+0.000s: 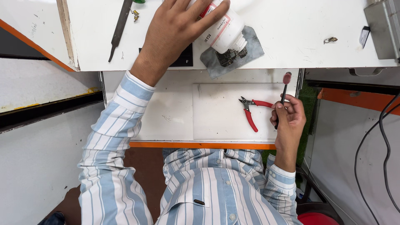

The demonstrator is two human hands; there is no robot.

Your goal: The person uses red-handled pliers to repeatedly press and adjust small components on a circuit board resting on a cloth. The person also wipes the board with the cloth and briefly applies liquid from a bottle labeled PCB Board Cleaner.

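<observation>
My left hand grips a white plastic bottle with a red-bordered label, tipped mouth-down over a small dark metal part that lies on a grey cloth on the white bench top. My right hand holds a thin black brush with a pinkish head, upright, above the lower shelf. Red-handled cutting pliers lie just left of that hand on a clear plastic sheet.
A long dark metal file lies at the bench's left. A small metal clip and a grey metal box sit at the right. Black cables hang at the right. An orange edge strip borders the shelf.
</observation>
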